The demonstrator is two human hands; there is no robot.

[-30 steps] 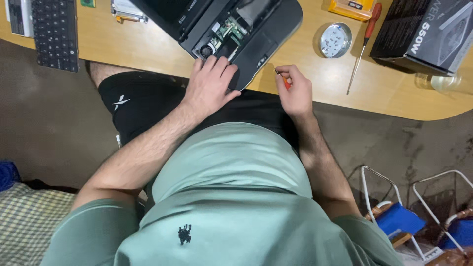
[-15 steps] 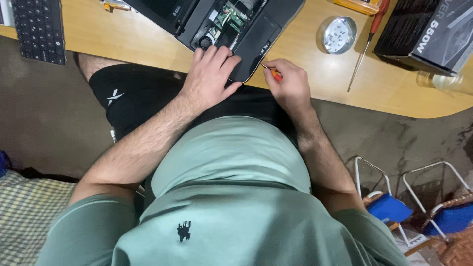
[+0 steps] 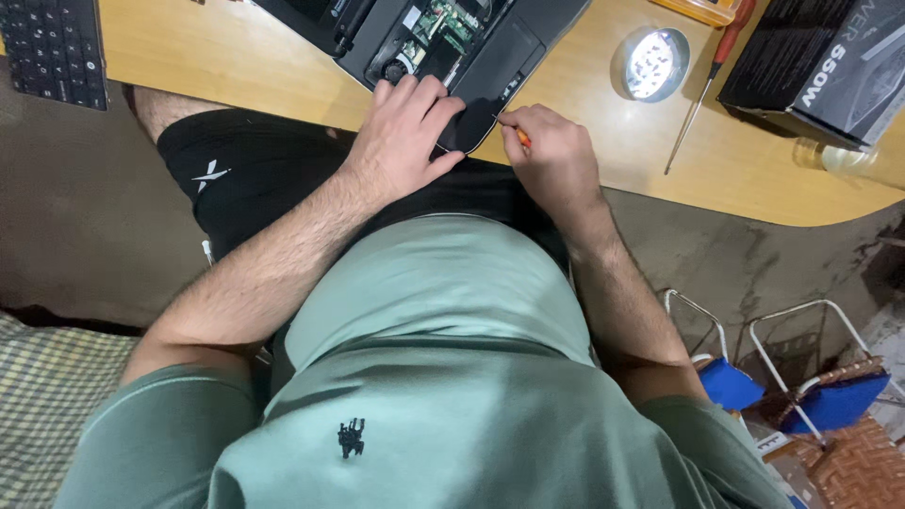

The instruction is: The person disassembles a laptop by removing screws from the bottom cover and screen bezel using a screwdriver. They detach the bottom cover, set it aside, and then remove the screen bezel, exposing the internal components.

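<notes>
Hands first: the left hand (image 3: 407, 132) lies flat with fingers spread and pressed down on the near corner of the opened black laptop base (image 3: 471, 57), steadying it at the edge of the tan wooden surface (image 3: 283, 66). The right hand (image 3: 551, 151) is curled shut in a pinch around a small orange-handled screwdriver (image 3: 517, 135), whose thin tip points toward the laptop's near corner, just beside the left fingertips. Whether the tip sits in a screw cannot be told at this size.

By the look of it, the step in hand is working a fastener or seam at that corner of the casing, with part of the cover already off and a green circuit board (image 3: 443, 24) and a round fan opening exposed. The move under way calls for the left hand to hold the casing firm while the right keeps the tip square and lightly loaded, so it does not slip onto the board.

Farther out on the surface lie a round lit silver lamp (image 3: 650, 64), a long red-handled screwdriver (image 3: 702, 85) just beside it, a dark cardboard box (image 3: 820, 61) at the right, and a black keyboard (image 3: 52, 47) at the far left. Blue-seated metal chairs (image 3: 801, 386) stand on the floor to the right.
</notes>
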